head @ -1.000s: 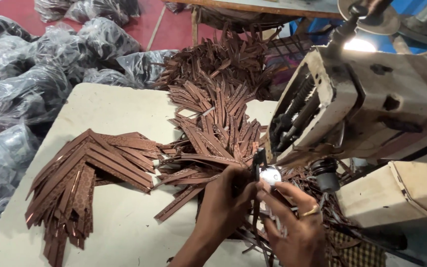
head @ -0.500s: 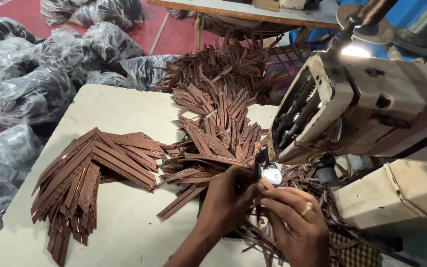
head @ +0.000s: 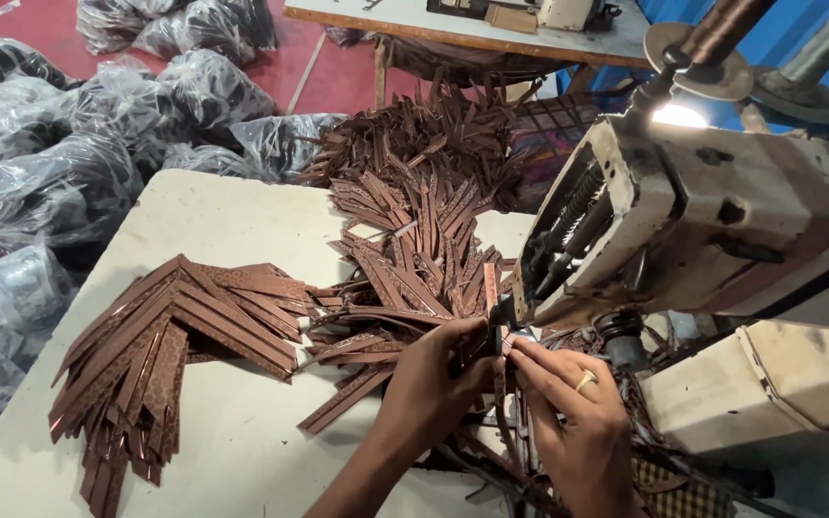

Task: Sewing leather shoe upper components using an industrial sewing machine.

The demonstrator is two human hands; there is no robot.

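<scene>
Seen from above, a person's two bare hands meet at the needle area of a worn, cream-coloured industrial sewing machine (head: 722, 221). The left hand (head: 434, 384) and the right hand (head: 568, 412), which wears a ring, both pinch the end of a narrow brown leather strap (head: 491, 288) that stands nearly upright, just under the machine head. Each grip is closed on that strap, fingertips almost touching one another.

Judging by the piles, the work looks partly done. To the left on the off-white bench (head: 232, 211) lies a neat fan of flat brown straps (head: 165, 355), laid side by side in two angled rows. Behind the hands a looser heap of straps (head: 414, 249) spreads toward the far edge of the bench, and a further tangled mound (head: 434, 144) sits beyond it. Which pile is finished and which is waiting cannot be told for certain; the tidy fan seems the sorted one, the heaps the ones left to handle.

The held strap is thin, long and reddish brown, with a paler line along its edge; its lower end is hidden among dark strips below the hands. Knotted clear plastic bags (head: 79, 163) full of dark goods lie on the red floor (head: 319, 67) to the left. A small lamp (head: 678, 115) glows above the machine.
</scene>
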